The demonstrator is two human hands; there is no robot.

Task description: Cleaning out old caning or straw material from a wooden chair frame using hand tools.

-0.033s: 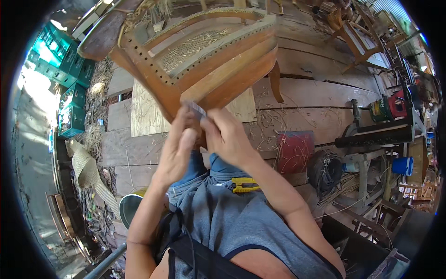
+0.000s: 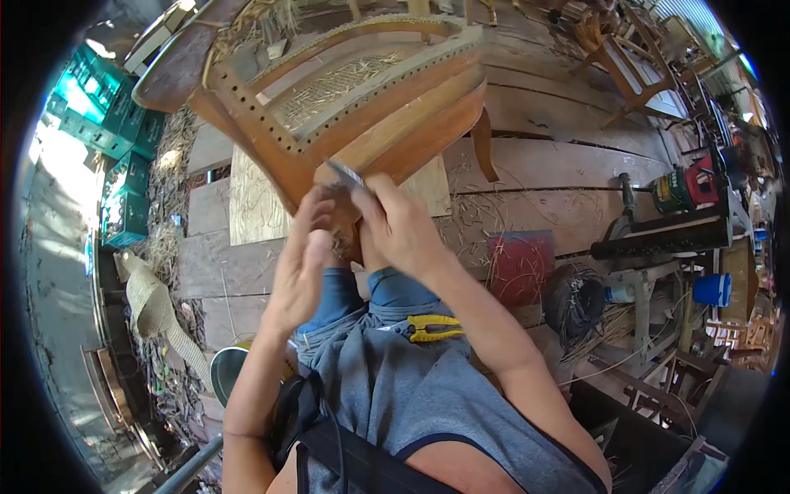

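In front of me is a wooden chair frame [image 2: 395,136], tilted, with rows of small holes along its rails. Woven cane [image 2: 329,90], strewn with loose strips, shows within the frame. My right hand [image 2: 395,218] grips a small flat grey tool [image 2: 346,173] with a striped face, at the frame's near corner; its exact kind is unclear. Just left of it, my left hand [image 2: 303,255] has its fingers loosely bent and apart from the thumb, slightly blurred, with nothing visible in it. Yellow-handled cutters [image 2: 434,328] lie on my lap.
Beneath the chair lies a plywood sheet [image 2: 255,198] on floorboards littered with cane scraps. Green crates [image 2: 127,198] and a woven cane roll [image 2: 148,305] are at the left. To the right are a red square panel [image 2: 522,263], a dark coil [image 2: 573,300] and a blue bucket [image 2: 712,290].
The left fingers have drawn slightly down and away from the grey tool. The right hand and tool have shifted slightly, and the chair appears a little further left in view.
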